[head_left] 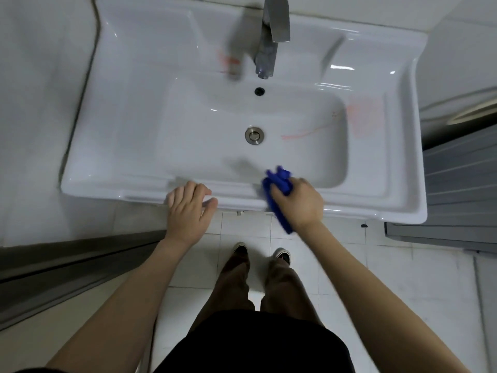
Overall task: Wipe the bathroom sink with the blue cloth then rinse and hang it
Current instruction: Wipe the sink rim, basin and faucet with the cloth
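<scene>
White tile is surrounding you on the wall and the floor, and you are standing square to a glossy white sink (pixel 129 146) with a steel faucet (pixel 271 36) at the back and a round drain (pixel 254 135) in the basin. Your right hand (pixel 298 203) is clenching around the blue cloth (pixel 278 181), which is sitting bunched on the front rim of the sink, with 1 tail hanging down past the edge beside your wrist. Your left hand (pixel 188 208) is holding nothing; its fingers are curling loosely over the front rim, apparently steadying you.

Expect the cloth to be handling as something light, soft and limp: it is folding wherever you squeeze it and trailing wherever you are not. Gathering that loose tail into your palm is probably the better hold, so a broad pad is meeting the porcelain instead of a knot. If it is wet, and I cannot tell, it will likely be sliding easily on the glaze.

It is looking deep, saturated blue, crumpled into ridges, slightly smeared by motion. Pinkish-red smears (pixel 363 117) are showing on the right side of the basin and deck, and more near the faucet, so wiping seems barely begun; rinsing and hanging are both ahead.
</scene>
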